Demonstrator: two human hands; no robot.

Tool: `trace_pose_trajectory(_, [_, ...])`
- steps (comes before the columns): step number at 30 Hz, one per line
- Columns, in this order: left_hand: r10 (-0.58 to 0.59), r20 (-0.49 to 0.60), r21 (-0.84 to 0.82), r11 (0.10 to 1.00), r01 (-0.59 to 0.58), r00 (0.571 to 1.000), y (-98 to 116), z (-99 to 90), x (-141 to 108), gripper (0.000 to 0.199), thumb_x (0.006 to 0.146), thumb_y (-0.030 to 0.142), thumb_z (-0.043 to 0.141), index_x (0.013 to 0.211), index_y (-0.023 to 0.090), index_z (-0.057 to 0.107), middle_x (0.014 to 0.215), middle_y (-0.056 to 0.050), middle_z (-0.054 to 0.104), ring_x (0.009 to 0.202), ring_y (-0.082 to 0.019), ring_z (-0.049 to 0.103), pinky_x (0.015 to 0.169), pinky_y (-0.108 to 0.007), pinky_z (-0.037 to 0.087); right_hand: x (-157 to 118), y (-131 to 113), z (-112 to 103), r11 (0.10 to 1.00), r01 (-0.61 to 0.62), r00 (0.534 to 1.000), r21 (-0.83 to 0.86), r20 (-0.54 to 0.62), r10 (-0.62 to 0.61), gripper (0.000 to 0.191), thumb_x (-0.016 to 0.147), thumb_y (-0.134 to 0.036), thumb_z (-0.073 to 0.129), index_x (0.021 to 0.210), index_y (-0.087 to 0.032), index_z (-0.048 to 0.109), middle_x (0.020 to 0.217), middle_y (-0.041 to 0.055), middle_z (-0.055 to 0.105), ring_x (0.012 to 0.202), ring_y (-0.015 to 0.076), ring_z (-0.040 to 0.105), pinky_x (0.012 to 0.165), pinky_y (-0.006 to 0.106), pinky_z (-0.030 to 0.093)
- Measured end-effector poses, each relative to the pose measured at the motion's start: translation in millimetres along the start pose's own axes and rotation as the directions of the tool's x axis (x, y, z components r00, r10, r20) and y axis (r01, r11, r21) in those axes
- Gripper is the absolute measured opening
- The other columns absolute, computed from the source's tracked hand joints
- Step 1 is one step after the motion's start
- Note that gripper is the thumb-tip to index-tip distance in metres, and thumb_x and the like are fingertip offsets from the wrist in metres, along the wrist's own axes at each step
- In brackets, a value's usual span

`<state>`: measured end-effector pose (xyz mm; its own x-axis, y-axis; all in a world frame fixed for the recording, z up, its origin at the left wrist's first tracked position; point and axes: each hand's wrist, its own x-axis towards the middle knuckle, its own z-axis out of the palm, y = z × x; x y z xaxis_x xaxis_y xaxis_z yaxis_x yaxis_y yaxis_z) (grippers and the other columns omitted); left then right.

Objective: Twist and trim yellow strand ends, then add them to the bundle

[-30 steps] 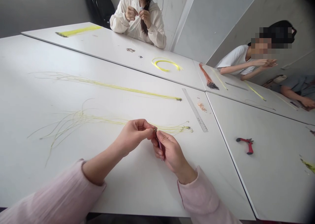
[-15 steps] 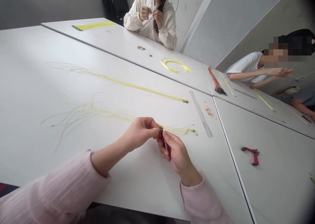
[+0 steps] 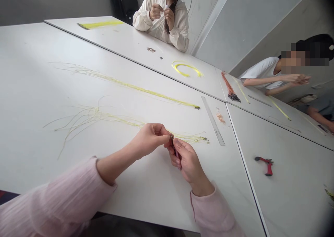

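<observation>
My right hand (image 3: 185, 157) is closed around a small slim tool (image 3: 176, 153) with a pinkish handle and a dark tip. My left hand (image 3: 152, 138) pinches at the tool's tip; what sits between its fingertips is too small to make out. Both hands meet just above the white table (image 3: 146, 191). Behind them lies a loose bundle of yellow lines (image 3: 122, 120) with hooks (image 3: 205, 139) at its right end. Farther back is a second, straighter yellow bundle (image 3: 146, 90), its hooks also at the right.
A clear ruler (image 3: 212, 120) lies beside small orange pieces (image 3: 220, 119). Red pliers (image 3: 267, 165) rest at the right. Across the table are a yellow coil (image 3: 182, 70), an orange bundle (image 3: 229, 87) and another yellow bundle (image 3: 101, 23). One person (image 3: 161, 21) sits opposite, others at the right.
The view has shifted slightly. My hands stay together in nearly the same place, with the tool tilted a little differently.
</observation>
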<state>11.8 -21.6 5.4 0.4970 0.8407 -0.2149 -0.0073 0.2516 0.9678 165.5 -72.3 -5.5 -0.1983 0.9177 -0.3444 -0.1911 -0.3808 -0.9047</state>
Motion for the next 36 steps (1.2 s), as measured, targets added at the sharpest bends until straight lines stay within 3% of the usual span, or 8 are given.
trace_pose_trajectory(7, [-0.003, -0.019, 0.0, 1.0, 0.003, 1.0, -0.9, -0.4, 1.1, 0.008, 0.07, 0.015, 0.056, 0.063, 0.019, 0.057, 0.072, -0.001, 0.066, 0.083, -0.019, 0.064, 0.076, -0.031, 0.048, -0.1, 0.1, 0.0, 1.0, 0.006, 1.0, 0.004, 0.022, -0.006, 0.032, 0.09, -0.042, 0.046, 0.082, -0.015, 0.06, 0.068, -0.0025, 0.039, 0.042, 0.0023, 0.025, 0.04, 0.022, 0.013])
trace_pose_trajectory(12, [0.011, -0.001, 0.001, 1.0, -0.011, 1.0, -0.6, -0.6, 0.1, 0.008, 0.071, 0.016, 0.055, 0.064, 0.019, 0.056, 0.063, 0.002, 0.062, 0.076, -0.018, 0.064, 0.075, -0.031, 0.047, 1.0, -0.8, -0.2, 0.999, -0.002, 1.0, -0.032, 0.002, 0.002, 0.033, 0.089, -0.043, 0.047, 0.079, -0.014, 0.059, 0.066, -0.0037, 0.036, 0.042, 0.002, 0.023, 0.041, 0.022, 0.012])
trace_pose_trajectory(19, [-0.014, -0.016, -0.007, 1.0, 0.014, 1.0, 4.3, -0.5, -1.1, 0.008, 0.069, 0.017, 0.057, 0.062, 0.019, 0.056, 0.07, -0.001, 0.066, 0.082, -0.019, 0.065, 0.078, -0.032, 0.048, 0.1, -1.6, -0.8, 1.0, 0.006, 1.0, -0.015, 0.025, -0.005, 0.031, 0.089, -0.043, 0.046, 0.081, -0.015, 0.06, 0.068, -0.0026, 0.039, 0.043, 0.0028, 0.024, 0.041, 0.023, 0.013])
trace_pose_trajectory(27, [-0.01, 0.013, 0.01, 1.0, 0.01, 1.0, 5.7, -0.5, -1.0, 0.007, 0.071, 0.018, 0.055, 0.064, 0.02, 0.055, 0.063, 0.002, 0.063, 0.075, -0.018, 0.065, 0.077, -0.033, 0.048, 1.2, -1.4, -0.7, 0.997, -0.008, 1.0, -0.073, -0.018, 0.006, 0.034, 0.089, -0.044, 0.046, 0.077, -0.015, 0.057, 0.063, -0.0045, 0.034, 0.042, 0.0028, 0.021, 0.041, 0.023, 0.011])
trace_pose_trajectory(36, [-0.029, 0.012, 0.054, 0.998, 0.028, 1.0, 7.0, -1.2, -1.1, 0.008, 0.069, 0.018, 0.056, 0.062, 0.02, 0.056, 0.067, -0.001, 0.064, 0.095, -0.022, 0.063, 0.08, -0.033, 0.047, 0.5, -1.8, -2.1, 0.996, 0.008, 1.0, -0.094, 0.011, -0.006, 0.033, 0.088, -0.044, 0.047, 0.077, -0.015, 0.058, 0.065, -0.0035, 0.036, 0.043, 0.0035, 0.024, 0.041, 0.023, 0.012])
